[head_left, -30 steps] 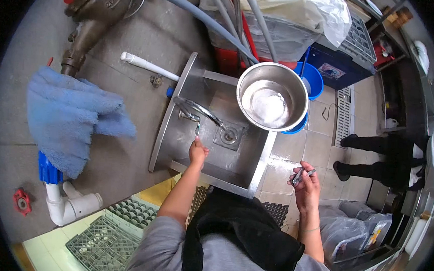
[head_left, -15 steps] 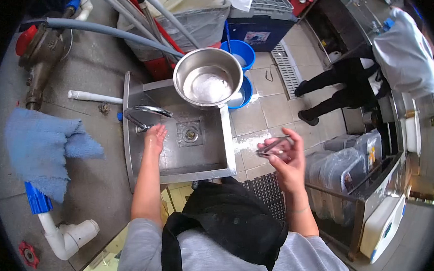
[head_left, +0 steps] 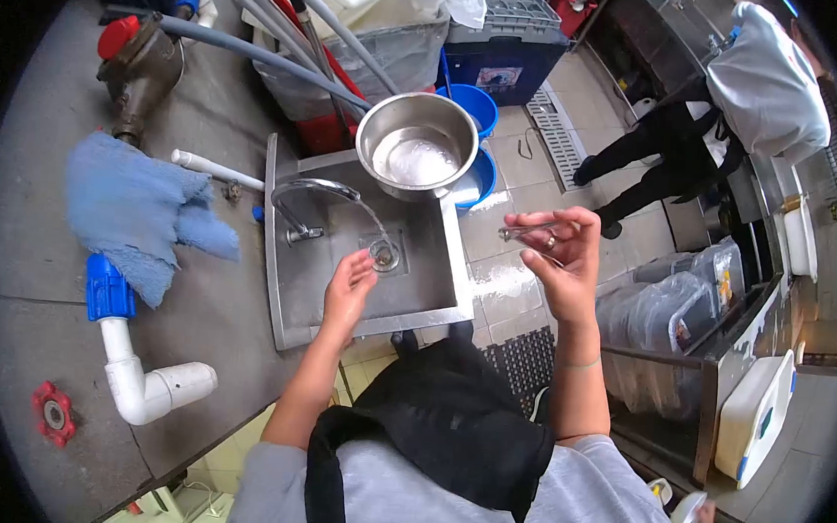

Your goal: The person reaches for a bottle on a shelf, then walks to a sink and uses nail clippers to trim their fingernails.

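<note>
My left hand point(head_left: 348, 281) is open over the near part of the steel sink point(head_left: 314, 324), fingers stretched out and wet. Just past its fingertips, water point(head_left: 379, 228) runs from the curved chrome faucet point(head_left: 322, 187) down to the drain point(head_left: 384, 253). My right hand point(head_left: 568, 266) is raised to the right of the sink. Between its thumb and fingers it grips a slim metal tweezer-like tool point(head_left: 526, 231), pointing left. A round steel pot point(head_left: 413, 186) with a shiny wet bottom rests across the sink's far right corner.
A blue cloth point(head_left: 125, 210) hangs over piping on the left, above a white elbow pipe point(head_left: 147, 389). Blue buckets point(head_left: 474, 107) stand on the tiled floor behind the pot. Another person point(head_left: 705, 126) is at the counter on the right. Plastic-covered bins point(head_left: 660, 315) stand at right.
My left hand has moved from beside the faucet base toward me and right. A clear stream of water now falls from the spout. My right hand has risen slightly, still holding the tool.
</note>
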Demonstrator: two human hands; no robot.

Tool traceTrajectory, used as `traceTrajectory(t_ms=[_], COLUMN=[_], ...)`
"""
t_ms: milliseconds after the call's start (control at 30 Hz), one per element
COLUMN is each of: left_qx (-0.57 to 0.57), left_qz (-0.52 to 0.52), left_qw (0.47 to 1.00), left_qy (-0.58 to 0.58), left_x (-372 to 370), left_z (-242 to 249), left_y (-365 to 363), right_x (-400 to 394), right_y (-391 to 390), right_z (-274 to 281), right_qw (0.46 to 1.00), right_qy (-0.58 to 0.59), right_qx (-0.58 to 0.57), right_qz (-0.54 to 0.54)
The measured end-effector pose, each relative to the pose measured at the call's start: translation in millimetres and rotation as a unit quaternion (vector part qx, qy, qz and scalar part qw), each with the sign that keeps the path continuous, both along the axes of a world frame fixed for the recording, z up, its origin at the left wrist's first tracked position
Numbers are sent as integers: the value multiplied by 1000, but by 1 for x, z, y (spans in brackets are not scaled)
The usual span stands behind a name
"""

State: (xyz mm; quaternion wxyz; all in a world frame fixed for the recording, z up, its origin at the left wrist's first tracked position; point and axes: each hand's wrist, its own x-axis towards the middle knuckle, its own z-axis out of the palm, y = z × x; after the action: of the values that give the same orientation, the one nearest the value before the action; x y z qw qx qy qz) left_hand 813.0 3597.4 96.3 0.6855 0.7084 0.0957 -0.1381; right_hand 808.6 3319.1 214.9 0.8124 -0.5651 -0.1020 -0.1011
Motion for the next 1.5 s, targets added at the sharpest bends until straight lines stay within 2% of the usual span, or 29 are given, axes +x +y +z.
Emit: traceTrajectory(t_ms=[67,100,133,167,200,233,267,300,333,400,433,467,533,600,733,833,933,1033,1067,1133,1167,1200,1267,1367,1433,1500], left_qx=[0,0,6,11,15,8,4,0,2,3,-15,-31,-59,-97,-95,-243,-291,-169,-123,-92,-79,-69,-49,-57,-57,-52], left_qz=[14,24,26,31,39,53,61,64,58,44,42,43,36,24,-20,8,22,78,97,117,128,130,136,129,132,143], left_qw=[1000,1000,1000,999,999,999,998,998,998,999,998,997,996,993,992,969,956,982,986,987,987,989,989,985,981,977], left_qy=[4,10,15,14,3,-11,-11,-8,-12,-28,-51,-64,-60,-69,-83,-43,18,-36,-58,-65,-54,-24,31,101,129,152], left_x=[-6,-14,-25,-31,-25,-19,-25,-33,-36,-32,-20,-20,-34,-25,-19,-11,6,16,15,10,5,-3,-17,-42,-55,-69], left_z=[-2,-4,-3,2,8,13,16,19,22,37,47,63,72,74,81,82,88,89,89,79,72,63,42,14,-3,-18], left_y=[7,10,12,12,9,8,8,6,2,-9,-15,-21,-26,-30,-38,-35,-18,0,5,18,22,24,28,26,23,22], right_x=[9,21,34,31,36,42,37,36,37,43,40,35,31,30,19,12,12,20,23,30,33,33,30,28,29,33], right_y=[5,6,-1,0,7,11,24,31,30,30,28,33,41,43,44,50,57,55,51,41,37,35,20,15,15,21], right_z=[-16,-49,-106,-122,-115,-108,-85,-71,-81,-90,-90,-64,-36,-29,-9,9,12,-3,-9,-36,-66,-93,-181,-219,-252,-261], right_qw=[977,983,959,941,921,970,984,981,984,957,979,981,979,979,978,971,952,951,958,987,985,975,938,869,857,835], right_qy=[60,150,133,140,137,146,168,165,155,118,154,144,127,113,95,75,86,116,122,114,135,185,215,246,241,239], right_qx=[189,76,-250,-304,-359,-187,-4,70,-37,-250,-41,5,40,50,57,105,189,200,186,14,-24,-79,-249,-416,-447,-489], right_qz=[80,75,35,46,55,56,56,67,77,90,131,127,157,164,179,200,224,207,179,109,109,98,108,105,86,84])
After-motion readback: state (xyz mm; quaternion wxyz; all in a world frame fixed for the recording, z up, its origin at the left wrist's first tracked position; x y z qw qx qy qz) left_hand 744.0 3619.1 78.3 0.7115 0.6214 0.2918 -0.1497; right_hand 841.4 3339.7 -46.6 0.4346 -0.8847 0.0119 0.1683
